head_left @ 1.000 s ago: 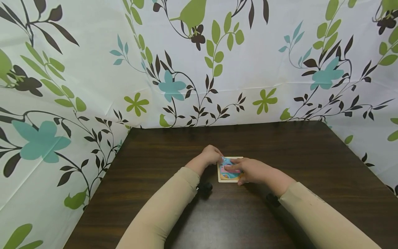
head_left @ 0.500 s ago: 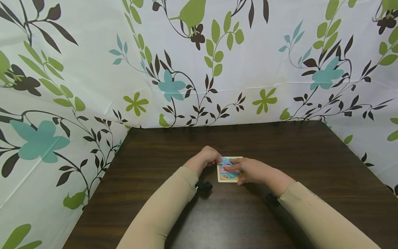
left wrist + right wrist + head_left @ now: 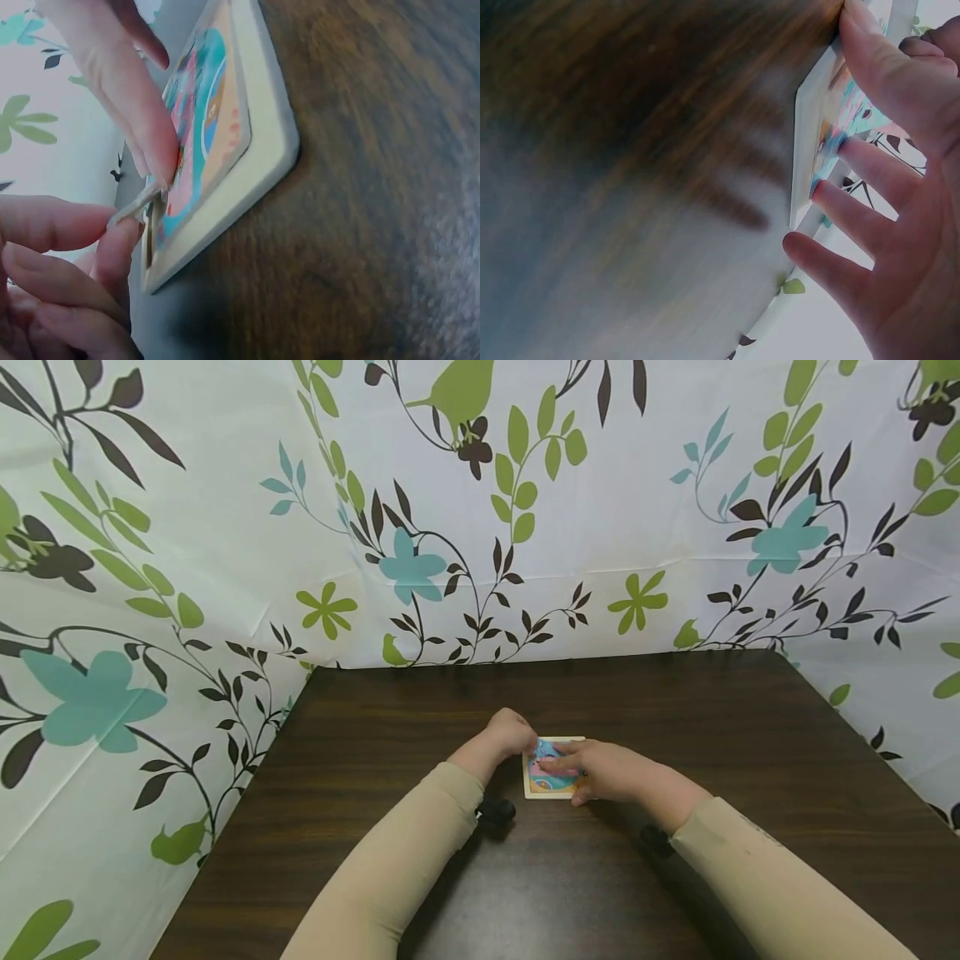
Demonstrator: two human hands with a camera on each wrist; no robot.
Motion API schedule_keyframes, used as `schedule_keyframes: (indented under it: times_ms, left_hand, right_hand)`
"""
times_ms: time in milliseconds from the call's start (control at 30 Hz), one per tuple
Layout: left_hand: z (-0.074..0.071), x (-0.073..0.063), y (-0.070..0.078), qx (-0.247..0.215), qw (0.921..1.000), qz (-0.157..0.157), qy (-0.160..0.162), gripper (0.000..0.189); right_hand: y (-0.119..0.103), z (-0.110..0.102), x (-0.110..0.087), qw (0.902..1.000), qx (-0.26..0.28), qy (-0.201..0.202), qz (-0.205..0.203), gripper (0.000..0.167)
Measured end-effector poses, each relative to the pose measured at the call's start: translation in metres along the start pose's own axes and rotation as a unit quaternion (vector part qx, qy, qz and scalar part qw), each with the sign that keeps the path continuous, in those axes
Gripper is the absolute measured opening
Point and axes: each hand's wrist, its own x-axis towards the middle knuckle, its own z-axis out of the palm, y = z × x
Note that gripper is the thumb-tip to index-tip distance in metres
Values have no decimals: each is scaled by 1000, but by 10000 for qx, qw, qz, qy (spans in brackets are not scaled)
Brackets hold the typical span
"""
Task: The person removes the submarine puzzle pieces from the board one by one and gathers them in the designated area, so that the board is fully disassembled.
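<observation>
A small square wooden puzzle board (image 3: 266, 112) with a pale frame and a bright pink, teal and orange picture lies on the dark table. At its far left corner, my left hand (image 3: 512, 733) pinches a thin, flat puzzle piece (image 3: 133, 206) between thumb and finger. The left wrist view shows this piece tilted and almost edge-on, its inner end at the picture's edge. My right hand (image 3: 611, 770) rests over the board's right side, fingers spread. Its fingertips touch the picture while the thumb lies by the near edge. Part of the picture is hidden under that hand.
The dark wood-grain table (image 3: 555, 877) stretches around the board on all sides. Behind it hangs a white cloth (image 3: 645, 460) printed with leaves, birds and flowers. A small black device (image 3: 495, 812) sits under the left wrist, another black device (image 3: 657, 841) under the right.
My left hand shifts slightly at the board's corner, its knuckles turning a little and fingers staying on the piece. The right hand and the board stay practically in place.
</observation>
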Motion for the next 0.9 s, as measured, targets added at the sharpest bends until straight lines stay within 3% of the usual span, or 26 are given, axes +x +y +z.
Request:
schedule_keyframes:
  times_ms: [133,333,467,733,900]
  left_hand:
    - [0,1,-3,-736,9960,-476,-167,15]
    - [-3,6,-5,-615,9965,-317,-465,7]
    - [-4,7,-7,-682,9953,-411,-551,7]
    - [1,2,3,-540,9971,-526,-63,21]
    - [3,3,4,-452,9978,-485,-56,9]
  right_hand:
    - [0,-1,-1,10000,-17,13,-60,77]
    - [2,0,0,9999,-129,16,-21,77]
    - [3,0,1,10000,-72,11,-44,77]
    - [3,0,0,9999,-73,3,-140,76]
    - [3,1,0,9999,-81,8,-111,76]
